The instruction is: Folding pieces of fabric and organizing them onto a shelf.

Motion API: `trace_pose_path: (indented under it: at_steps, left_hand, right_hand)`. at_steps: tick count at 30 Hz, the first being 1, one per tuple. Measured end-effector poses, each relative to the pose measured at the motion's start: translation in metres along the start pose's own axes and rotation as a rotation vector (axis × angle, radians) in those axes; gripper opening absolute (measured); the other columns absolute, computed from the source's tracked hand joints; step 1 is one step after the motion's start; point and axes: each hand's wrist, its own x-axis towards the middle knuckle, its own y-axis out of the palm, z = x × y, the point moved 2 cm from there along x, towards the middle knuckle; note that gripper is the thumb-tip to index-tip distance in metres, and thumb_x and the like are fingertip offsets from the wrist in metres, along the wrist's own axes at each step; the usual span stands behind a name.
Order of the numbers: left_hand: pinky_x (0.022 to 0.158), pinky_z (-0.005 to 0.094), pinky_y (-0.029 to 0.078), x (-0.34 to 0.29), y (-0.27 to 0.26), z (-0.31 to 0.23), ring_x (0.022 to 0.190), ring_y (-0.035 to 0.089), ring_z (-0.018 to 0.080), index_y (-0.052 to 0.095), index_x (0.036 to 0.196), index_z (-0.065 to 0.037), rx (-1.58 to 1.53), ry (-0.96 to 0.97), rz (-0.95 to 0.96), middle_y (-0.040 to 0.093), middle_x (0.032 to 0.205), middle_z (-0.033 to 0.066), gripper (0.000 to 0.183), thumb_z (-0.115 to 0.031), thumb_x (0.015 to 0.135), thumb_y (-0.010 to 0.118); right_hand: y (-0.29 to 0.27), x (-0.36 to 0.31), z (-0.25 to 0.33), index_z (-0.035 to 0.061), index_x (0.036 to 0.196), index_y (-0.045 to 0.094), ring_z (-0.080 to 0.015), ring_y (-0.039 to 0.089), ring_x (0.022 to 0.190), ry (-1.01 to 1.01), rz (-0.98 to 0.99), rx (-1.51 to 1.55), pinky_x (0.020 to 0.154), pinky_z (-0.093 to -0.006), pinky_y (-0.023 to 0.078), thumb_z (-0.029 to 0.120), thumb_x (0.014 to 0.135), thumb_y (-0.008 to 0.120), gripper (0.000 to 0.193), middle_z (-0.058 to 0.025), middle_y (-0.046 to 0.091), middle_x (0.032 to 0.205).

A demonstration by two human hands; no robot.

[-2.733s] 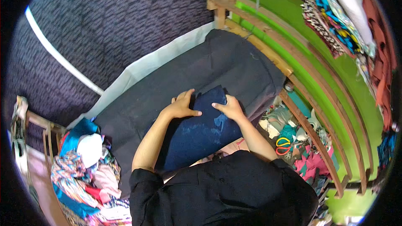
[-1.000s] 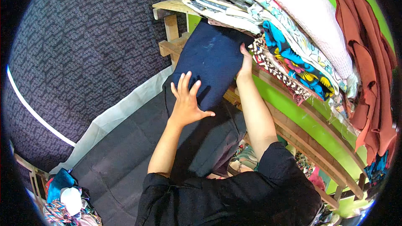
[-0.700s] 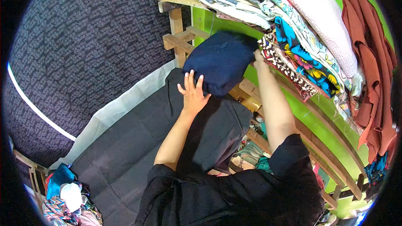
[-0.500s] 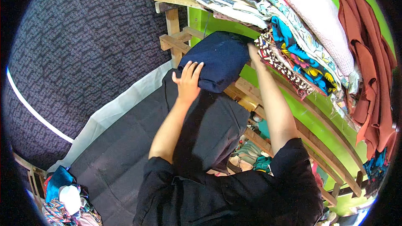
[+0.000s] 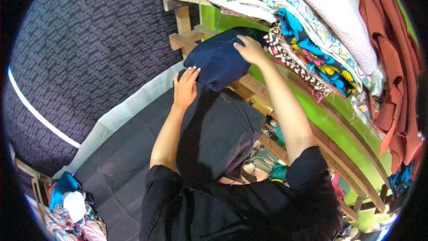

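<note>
A thick folded navy blue cloth (image 5: pixel 216 60) rests at the far end of a spread dark cloth (image 5: pixel 133 151), beside the wooden rack. My left hand (image 5: pixel 186 88) touches its near left corner, fingers stretched out and the thumb apart. On its upper right side lies my right hand (image 5: pixel 252 50), fingers spread over the fabric and slightly bent. Neither hand appears to wrap round the bundle, though the undersides of the fingers are hidden.
Folded patterned fabrics (image 5: pixel 312 40) are stacked on the wooden rack (image 5: pixel 330 147) at the right, with brown cloth (image 5: pixel 392 76) hanging beyond. Dark patterned fabric (image 5: pixel 102 53) fills the left side. Mixed cloths (image 5: pixel 73 209) lie at lower left, others (image 5: pixel 267 163) under the rack.
My right hand has come from behind the navy cloth's right side onto its top. My left hand has slid left and down to its corner. The cloth sits slightly further left in view.
</note>
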Motion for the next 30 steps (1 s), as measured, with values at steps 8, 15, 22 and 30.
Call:
trace_pose_path:
  at_steps: [8, 15, 22, 30]
  left_hand:
    - [0.095, 0.0454, 0.025, -0.054, -0.106, -0.033, 0.111, 0.046, 0.0228, 0.054, 0.108, -0.012, -0.005, -0.037, -0.043, 0.054, 0.109, 0.0058, 0.039, -0.005, 0.070, 0.055]
    - [0.093, 0.0448, 0.029, -0.134, -0.222, -0.049, 0.106, 0.049, 0.0262, 0.049, 0.109, -0.007, 0.095, -0.151, -0.081, 0.055, 0.103, 0.0095, 0.039, -0.002, 0.071, 0.058]
    - [0.088, 0.0425, 0.032, -0.256, -0.338, -0.099, 0.097, 0.052, 0.0275, 0.043, 0.110, -0.004, 0.255, -0.329, -0.254, 0.055, 0.099, 0.0117, 0.046, 0.002, 0.067, 0.060]
    - [0.086, 0.0419, 0.031, -0.388, -0.520, -0.141, 0.098, 0.049, 0.0299, 0.049, 0.104, -0.003, 0.667, -0.723, -0.179, 0.053, 0.100, 0.0140, 0.043, -0.006, 0.064, 0.063]
  right_hand:
    - [0.044, 0.003, 0.017, 0.0319, 0.134, 0.029, -0.0332, 0.005, 0.132, 0.283, 0.334, -0.175, 0.099, -0.0621, 0.001, 0.062, 0.078, 0.034, 0.063, -0.0081, 0.010, 0.144]
    - [0.050, -0.047, 0.069, 0.0158, 0.123, 0.044, -0.0286, 0.034, 0.122, -0.067, -0.072, 0.055, 0.094, -0.0614, 0.019, 0.041, 0.078, 0.052, 0.052, -0.0089, 0.043, 0.127]
    - [0.131, -0.220, 0.173, 0.0114, 0.106, 0.053, -0.0280, 0.041, 0.113, -0.399, -0.115, 0.517, 0.096, -0.0477, 0.026, 0.017, 0.072, 0.062, 0.035, -0.0080, 0.048, 0.115]
    - [0.229, -0.421, 0.288, 0.0069, 0.111, 0.050, -0.0332, 0.041, 0.112, -0.620, 0.549, 0.710, 0.096, -0.0468, 0.028, 0.021, 0.074, 0.060, 0.041, -0.0169, 0.046, 0.117]
